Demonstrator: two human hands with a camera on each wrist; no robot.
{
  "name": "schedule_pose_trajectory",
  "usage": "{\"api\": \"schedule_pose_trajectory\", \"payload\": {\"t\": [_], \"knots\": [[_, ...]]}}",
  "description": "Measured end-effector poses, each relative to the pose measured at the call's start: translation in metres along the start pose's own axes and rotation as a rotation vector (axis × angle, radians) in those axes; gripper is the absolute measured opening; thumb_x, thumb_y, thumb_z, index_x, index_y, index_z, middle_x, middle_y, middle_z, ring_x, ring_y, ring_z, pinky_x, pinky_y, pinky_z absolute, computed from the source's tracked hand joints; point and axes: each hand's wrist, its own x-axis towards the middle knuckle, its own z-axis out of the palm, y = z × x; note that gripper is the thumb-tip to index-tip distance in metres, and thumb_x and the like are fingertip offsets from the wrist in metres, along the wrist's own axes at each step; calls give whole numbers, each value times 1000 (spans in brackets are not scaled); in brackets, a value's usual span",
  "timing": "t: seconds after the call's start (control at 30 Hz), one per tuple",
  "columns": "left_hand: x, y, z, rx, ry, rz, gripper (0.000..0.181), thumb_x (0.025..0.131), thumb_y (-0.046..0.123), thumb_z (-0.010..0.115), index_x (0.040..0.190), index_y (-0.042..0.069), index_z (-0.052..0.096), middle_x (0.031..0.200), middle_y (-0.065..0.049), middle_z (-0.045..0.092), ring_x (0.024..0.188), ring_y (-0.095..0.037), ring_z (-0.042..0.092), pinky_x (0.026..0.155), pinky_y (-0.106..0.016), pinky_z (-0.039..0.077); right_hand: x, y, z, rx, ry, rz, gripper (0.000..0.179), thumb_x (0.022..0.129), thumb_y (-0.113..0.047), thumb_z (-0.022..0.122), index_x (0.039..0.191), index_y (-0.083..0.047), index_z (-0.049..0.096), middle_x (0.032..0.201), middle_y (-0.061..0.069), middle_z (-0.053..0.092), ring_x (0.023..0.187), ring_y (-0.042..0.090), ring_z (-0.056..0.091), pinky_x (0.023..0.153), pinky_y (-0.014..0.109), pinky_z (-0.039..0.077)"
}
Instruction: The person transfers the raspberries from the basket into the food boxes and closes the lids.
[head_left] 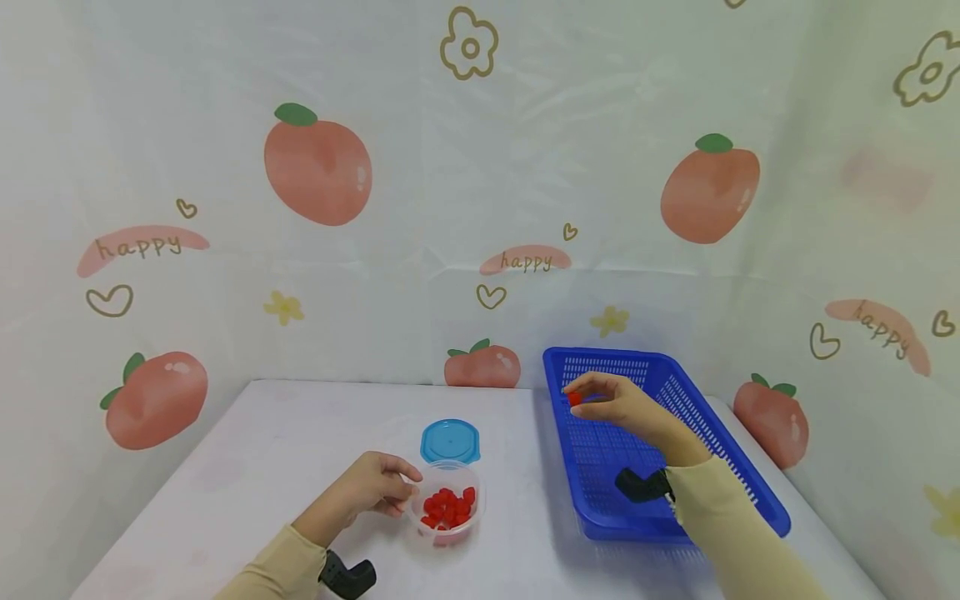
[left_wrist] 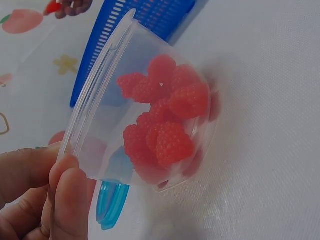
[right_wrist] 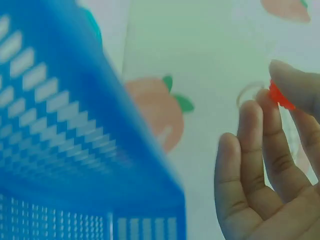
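A clear plastic tub (head_left: 450,538) on the table holds several red raspberries (head_left: 447,507). At its left side my left hand (head_left: 380,483) pinches the rim between thumb and fingers, as the left wrist view shows close up. My right hand (head_left: 611,400) is raised over the far left part of the blue basket (head_left: 592,532). Between its thumb and fingertips it pinches one red raspberry (right_wrist: 281,96), partly covered by the thumb in the right wrist view. Inside the basket, the parts that show in the head view hold no raspberries.
Just behind the tub lies a light blue lid (head_left: 450,442) on the white table (head_left: 300,433). The basket's raised slatted walls stand along the right side of the table. A printed cloth backdrop (head_left: 420,200) rises at the back and sides.
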Motion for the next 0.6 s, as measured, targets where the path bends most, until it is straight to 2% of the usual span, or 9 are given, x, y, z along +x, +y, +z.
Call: {"api": "schedule_pose_trajectory", "payload": {"t": [0.2,0.3,0.43,0.6], "knots": [[0,0,0,2,0,1,22,85,6,69,105,-2,67,69,-5,63,58,-14,59,59,-28,58,-1,-19,26,54,80,-65,33,87,-16,71,116,-3,62,112,18,62,96,23,65,89,34,54],[-1,0,0,7,5,-4,22,85,6,69,105,-2,67,69,-6,63,58,-14,60,60,-28,58,-1,-28,43,116,145,-79,33,86,-13,72,114,-1,61,108,12,63,92,19,65,84,28,56],[-2,1,0,4,3,-4,21,85,6,68,105,-2,67,70,-5,63,58,-14,59,60,-28,58,-2,-37,66,177,207,-89,31,85,-11,72,113,-1,62,100,4,64,87,18,65,80,26,56],[-3,2,-1,-11,-8,11,22,85,5,68,105,-3,67,68,-5,63,57,-14,59,59,-27,58,-3,-43,97,238,277,-68,31,84,-11,74,112,-3,62,96,3,65,83,18,64,77,25,55]]}}
